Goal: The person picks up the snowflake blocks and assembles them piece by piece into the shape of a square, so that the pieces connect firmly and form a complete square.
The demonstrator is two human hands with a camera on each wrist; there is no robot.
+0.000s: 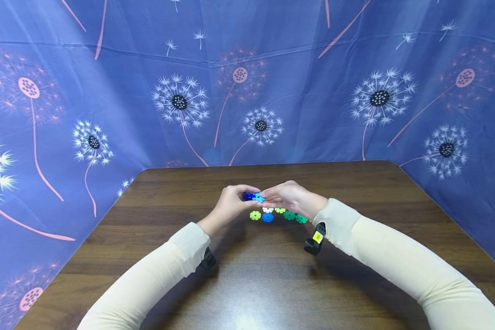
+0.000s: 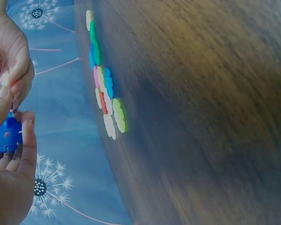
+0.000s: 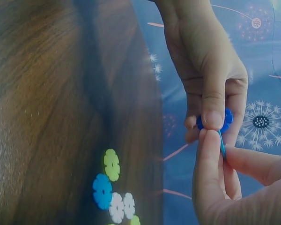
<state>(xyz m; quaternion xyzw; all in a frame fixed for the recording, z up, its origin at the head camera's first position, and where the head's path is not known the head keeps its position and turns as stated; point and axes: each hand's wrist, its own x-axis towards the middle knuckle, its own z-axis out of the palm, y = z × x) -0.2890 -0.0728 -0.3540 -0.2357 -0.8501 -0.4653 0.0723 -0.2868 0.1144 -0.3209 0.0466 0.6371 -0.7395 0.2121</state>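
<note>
Above the table, the left hand (image 1: 231, 201) pinches a dark blue notched disc (image 1: 248, 196). The right hand (image 1: 290, 197) pinches a light blue disc (image 1: 258, 197), which meets the dark one. In the right wrist view, the left hand (image 3: 208, 70) has its thumb over the dark blue disc (image 3: 228, 117), and the light blue disc (image 3: 222, 144) shows edge-on between the fingers of the right hand (image 3: 234, 183). The left wrist view shows the dark blue disc (image 2: 7, 134) face-on in the left hand (image 2: 14, 178), with the right hand (image 2: 11, 56) close by.
Several loose discs lie on the wooden table (image 1: 247, 266) below and beyond the hands, among them a yellow-green disc (image 1: 255, 215), a blue disc (image 1: 268, 217), a white disc (image 3: 116, 207) and a green disc (image 1: 301, 219). A patterned blue cloth (image 1: 297, 91) hangs behind the table.
</note>
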